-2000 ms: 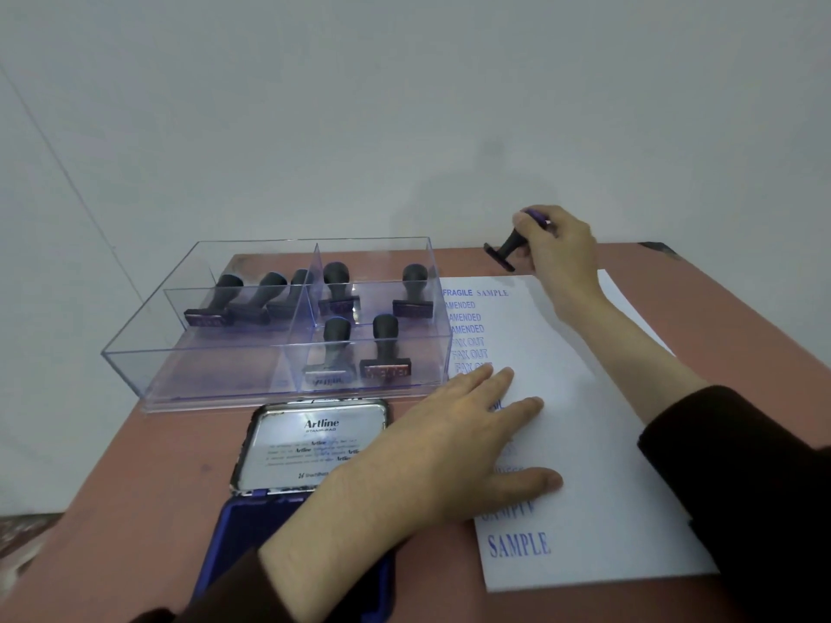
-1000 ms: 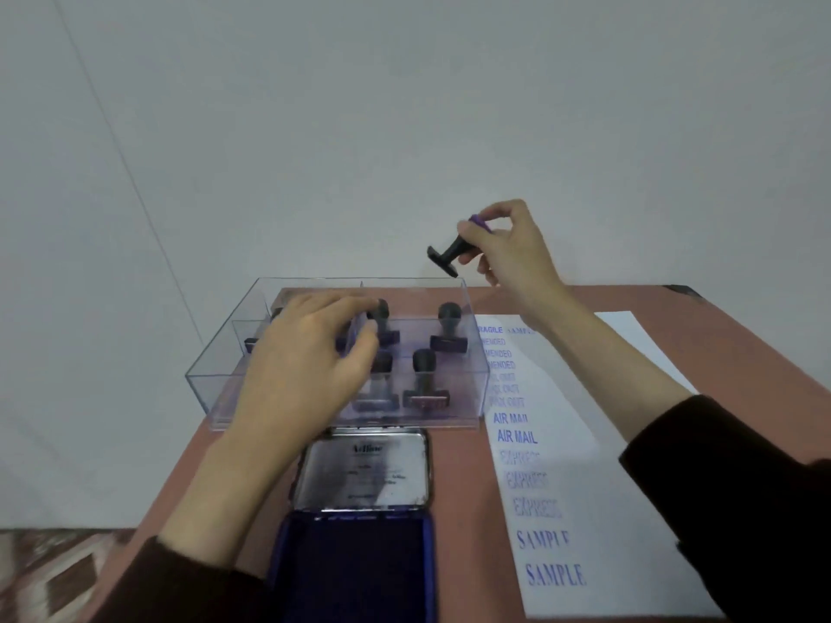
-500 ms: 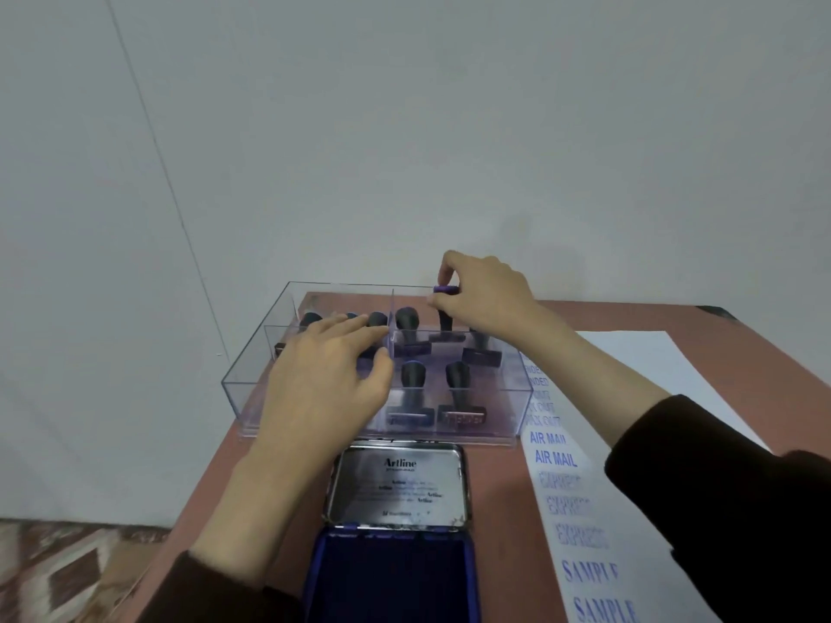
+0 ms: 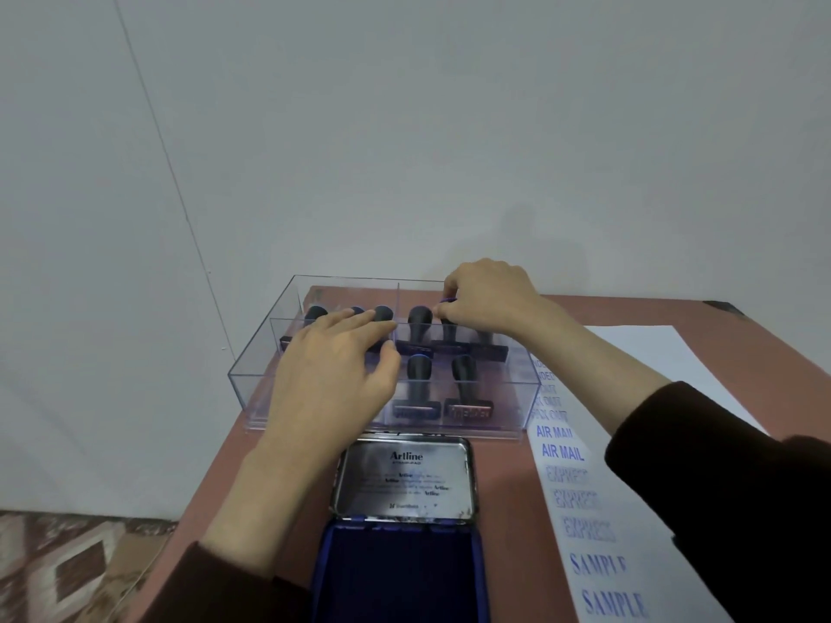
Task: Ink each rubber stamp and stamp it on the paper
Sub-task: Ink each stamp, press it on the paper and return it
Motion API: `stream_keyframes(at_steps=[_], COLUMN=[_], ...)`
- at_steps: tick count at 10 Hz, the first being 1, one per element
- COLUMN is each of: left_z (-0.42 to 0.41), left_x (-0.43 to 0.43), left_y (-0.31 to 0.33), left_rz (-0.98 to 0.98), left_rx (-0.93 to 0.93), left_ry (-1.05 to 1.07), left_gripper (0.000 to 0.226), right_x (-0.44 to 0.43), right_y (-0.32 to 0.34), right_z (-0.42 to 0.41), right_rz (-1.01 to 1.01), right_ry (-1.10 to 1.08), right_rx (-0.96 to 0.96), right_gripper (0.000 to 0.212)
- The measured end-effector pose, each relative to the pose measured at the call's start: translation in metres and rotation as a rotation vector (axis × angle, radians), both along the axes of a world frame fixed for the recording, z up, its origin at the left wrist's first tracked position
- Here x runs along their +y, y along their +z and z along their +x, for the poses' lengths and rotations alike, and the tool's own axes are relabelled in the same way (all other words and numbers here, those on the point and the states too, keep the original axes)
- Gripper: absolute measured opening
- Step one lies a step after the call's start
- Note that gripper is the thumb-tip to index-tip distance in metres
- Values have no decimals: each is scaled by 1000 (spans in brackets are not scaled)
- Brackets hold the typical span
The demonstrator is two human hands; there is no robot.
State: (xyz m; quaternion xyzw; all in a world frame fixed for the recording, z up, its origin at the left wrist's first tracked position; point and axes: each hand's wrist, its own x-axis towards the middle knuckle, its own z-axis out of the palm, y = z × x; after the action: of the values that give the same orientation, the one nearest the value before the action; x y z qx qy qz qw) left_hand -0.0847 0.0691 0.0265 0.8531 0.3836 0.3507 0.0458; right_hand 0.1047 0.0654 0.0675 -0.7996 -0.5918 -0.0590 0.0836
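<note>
A clear plastic box with compartments holds several black-handled rubber stamps. My right hand pinches the purple-capped top of one stamp standing in the box's right compartment. My left hand reaches over the left compartment, its fingers straight and touching the stamp handles there. Two more stamps stand at the front of the right compartment. The open Artline ink pad lies in front of the box, its silver lid folded back. The white paper at the right bears blue prints.
The reddish-brown table ends at the left, with patterned floor below. A plain white wall stands right behind the box. My dark right sleeve covers part of the paper.
My right hand carried the stamp from the paper's top over to the box and lowered it into the right compartment. My left hand left the paper and came over the left compartment.
</note>
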Motion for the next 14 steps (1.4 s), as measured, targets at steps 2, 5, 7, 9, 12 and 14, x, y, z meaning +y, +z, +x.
stream_keyframes(at_steps=[2, 5, 7, 9, 12, 14], left_z=[0, 0, 0, 0, 0, 0], left_x=[1, 2, 2, 2, 2, 2], left_y=[-1, -1, -2, -3, -3, -2], left_rz=[-16, -17, -8, 14, 10, 12], left_rx=[11, 9, 3, -8, -2, 9], left_ry=[4, -2, 0, -1, -5, -15], left_gripper=[39, 40, 39, 37, 38, 38], right_x=[-2, -12, -15, -16, -19, -17], right_y=[2, 11, 23, 25, 28, 29], right_z=[1, 9, 5, 2, 1, 8], right_rz=[16, 117, -147, -255, -153, -53], right_ry=[19, -79, -122, -129, -87, -120], right_rx=[30, -127, -183, -157, -26, 167], right_gripper=[17, 21, 36, 37, 30, 30])
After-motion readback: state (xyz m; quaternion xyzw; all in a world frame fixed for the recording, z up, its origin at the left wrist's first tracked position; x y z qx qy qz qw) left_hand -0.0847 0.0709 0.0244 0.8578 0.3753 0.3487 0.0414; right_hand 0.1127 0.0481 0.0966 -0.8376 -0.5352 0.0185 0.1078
